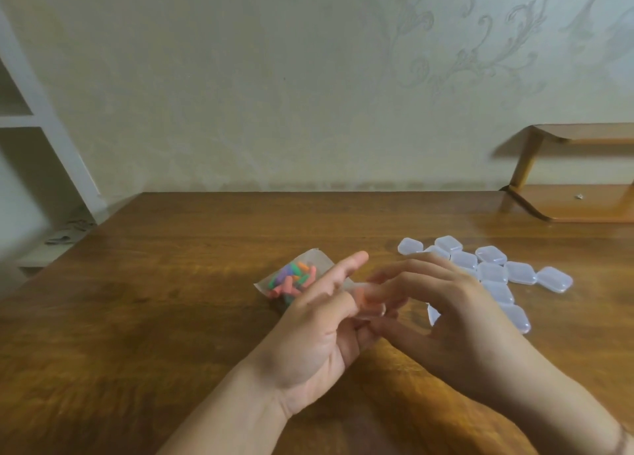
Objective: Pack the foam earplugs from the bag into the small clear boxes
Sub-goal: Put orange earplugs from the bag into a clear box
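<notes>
Brown wooden table [144, 317] across the lower half, back edge against a pale patterned wall [274, 77]. At the back right corner, a wooden shelf stand [566, 200]; past the left edge, white shelving [31, 118]. Toward the right edge, a loose cluster of small clear boxes [494, 272], lids shut, several touching one another. Near the middle of the surface, a clear bag [295, 279] lying flat, holding mixed orange, green, purple and pink foam earplugs [293, 277]. In front of the bag and raised above the surface, left hand [319, 331] with index finger straight, the other fingers curled round one open clear box [370, 308]. Right hand [456, 320] against it, fingertips pinching a pink earplug [360, 295] at the box's opening. Blurred here; cannot tell whether the plug already touches the box floor.
</notes>
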